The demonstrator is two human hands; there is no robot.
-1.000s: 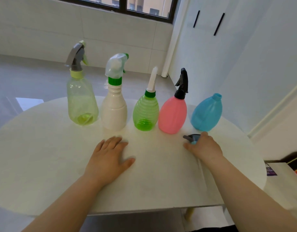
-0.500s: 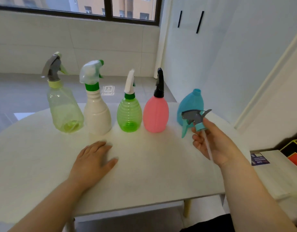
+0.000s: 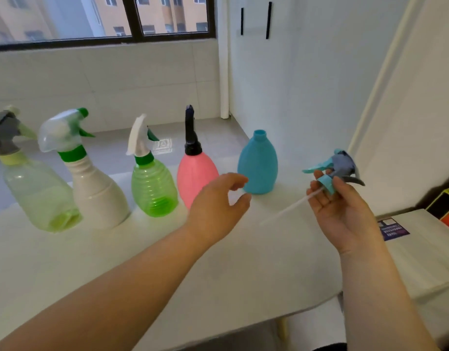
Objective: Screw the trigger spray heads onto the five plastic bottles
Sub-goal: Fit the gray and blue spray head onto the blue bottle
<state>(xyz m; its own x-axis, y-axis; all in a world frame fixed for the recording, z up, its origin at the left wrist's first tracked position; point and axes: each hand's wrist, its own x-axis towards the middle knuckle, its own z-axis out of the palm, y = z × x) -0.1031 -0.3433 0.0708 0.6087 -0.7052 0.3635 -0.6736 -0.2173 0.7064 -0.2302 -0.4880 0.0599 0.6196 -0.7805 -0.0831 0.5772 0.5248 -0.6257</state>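
Note:
Five bottles stand in a row on the white table (image 3: pixel 117 262). From the left: a pale green bottle (image 3: pixel 38 193), a white bottle (image 3: pixel 96 191), a ribbed green bottle (image 3: pixel 153 188) and a pink bottle (image 3: pixel 195 176), each with a spray head on it. The blue bottle (image 3: pixel 258 165) at the right end has a bare neck. My right hand (image 3: pixel 342 209) holds the blue-grey spray head (image 3: pixel 338 168) to the right of it, its clear tube slanting down left. My left hand (image 3: pixel 218 206) hovers, fingers curled apart, in front of the pink and blue bottles.
A second white surface (image 3: pixel 426 249) with a purple card (image 3: pixel 393 229) lies to the right of the table. Dark and orange boxes (image 3: pixel 446 209) sit at the far right edge. A window and a white wall stand behind the bottles.
My left hand has lifted off the table and moved right toward the blue bottle. My right hand has carried the spray head further right and turned it. The view has shifted right.

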